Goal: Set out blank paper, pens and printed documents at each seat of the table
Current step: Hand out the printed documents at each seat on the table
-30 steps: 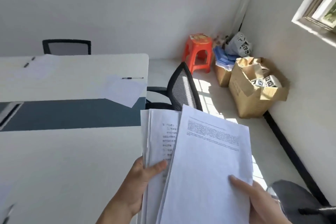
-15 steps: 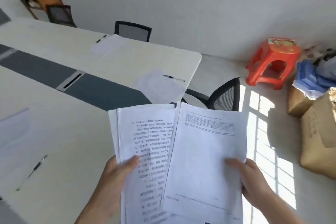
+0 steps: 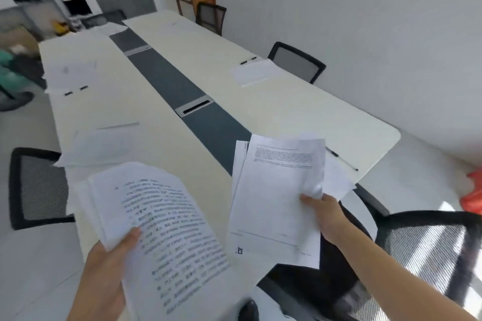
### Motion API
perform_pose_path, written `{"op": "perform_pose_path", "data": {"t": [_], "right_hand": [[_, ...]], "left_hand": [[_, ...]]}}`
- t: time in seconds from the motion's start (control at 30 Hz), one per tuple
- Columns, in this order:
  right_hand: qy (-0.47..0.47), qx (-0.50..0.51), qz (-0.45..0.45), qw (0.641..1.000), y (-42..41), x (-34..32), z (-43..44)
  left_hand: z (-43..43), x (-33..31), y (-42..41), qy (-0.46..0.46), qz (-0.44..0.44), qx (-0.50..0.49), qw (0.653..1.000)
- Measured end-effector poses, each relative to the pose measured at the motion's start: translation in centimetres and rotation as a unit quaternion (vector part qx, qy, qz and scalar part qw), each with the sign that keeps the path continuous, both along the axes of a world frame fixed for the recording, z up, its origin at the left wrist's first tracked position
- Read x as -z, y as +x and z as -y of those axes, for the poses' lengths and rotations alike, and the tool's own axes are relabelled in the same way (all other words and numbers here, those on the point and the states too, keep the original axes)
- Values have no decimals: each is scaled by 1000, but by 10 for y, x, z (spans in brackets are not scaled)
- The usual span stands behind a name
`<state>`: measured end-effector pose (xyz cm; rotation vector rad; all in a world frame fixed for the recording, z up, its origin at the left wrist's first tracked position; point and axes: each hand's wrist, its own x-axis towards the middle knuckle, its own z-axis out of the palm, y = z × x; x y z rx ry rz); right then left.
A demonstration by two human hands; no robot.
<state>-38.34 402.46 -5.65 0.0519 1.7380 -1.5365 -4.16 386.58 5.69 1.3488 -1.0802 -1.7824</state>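
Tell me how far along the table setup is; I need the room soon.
Done: several seats already have paper and a pen, like the far right seat's sheets and pen. In hand: the left hand holds the printed stack, the right hand a separated document. Left: documents still need handing out.

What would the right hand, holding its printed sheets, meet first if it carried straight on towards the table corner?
Probably the blank paper lying by the pen at that corner seat, just beyond the right hand and its printed sheets; depth is unclear.
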Motion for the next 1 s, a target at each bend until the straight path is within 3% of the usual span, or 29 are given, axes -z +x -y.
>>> {"op": "perform_pose_path", "data": {"t": [0.33,0.47,0.6,0.73,0.83,0.93,1.0], "right_hand": [[257,-92,-44,961,-19,109,114],[301,-144,-104,937,-19,110,116],[331,-197,-188,903,-24,83,90],[233,-160,-140,949,-13,30,46],[109,-145,3,983,8,-18,5],[-33,-112,152,982,22,-55,-40],[-66,-35,172,982,23,-72,-75]], "left_hand": [[39,25,-14,66,14,-23,997],[46,32,-23,116,15,-13,993],[52,32,-53,126,-8,62,990],[48,26,-102,150,-48,190,969],[28,22,-144,168,-83,288,939],[-8,17,-183,170,-92,373,908],[-37,11,-205,143,-79,413,896]]}}
